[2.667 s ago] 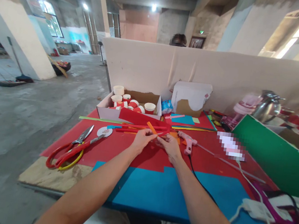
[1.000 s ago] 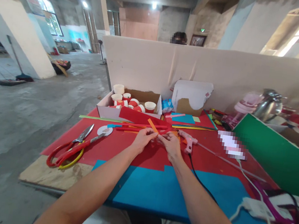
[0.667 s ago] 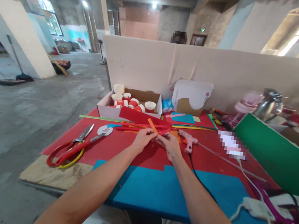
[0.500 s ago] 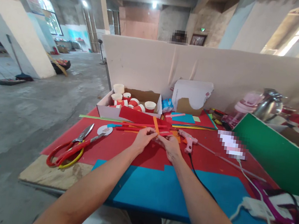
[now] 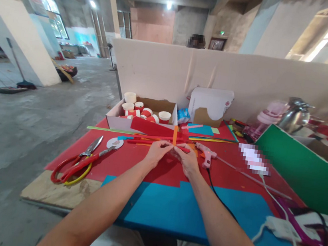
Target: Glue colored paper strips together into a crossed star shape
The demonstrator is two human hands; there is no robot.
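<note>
Between my fingertips stands an orange paper strip (image 5: 175, 135), upright, its lower end pinched. My left hand (image 5: 157, 153) grips it from the left with thumb and fingers closed. From the other side my right hand (image 5: 187, 159) pinches the same low end, its fingers also closed. Red paper strips (image 5: 140, 140) lie just behind and beside the hands. A pink hot glue gun (image 5: 208, 155) rests right of my right hand, its black cord running toward me. Further left are large red-handled scissors (image 5: 76, 164) and a white disc (image 5: 115, 143).
A box (image 5: 112, 122) of red and white paper cups stands behind the hands. Blue sheets (image 5: 167, 208) cover the front edge. On the right are a green board (image 5: 299, 173), a steel jug (image 5: 298, 116), a power strip (image 5: 283, 229) and cables. A white partition (image 5: 237, 74) rises behind.
The orange strip has swung from leaning left to standing upright. Both hands stay in nearly the same place, with the fingers slightly shifted.
</note>
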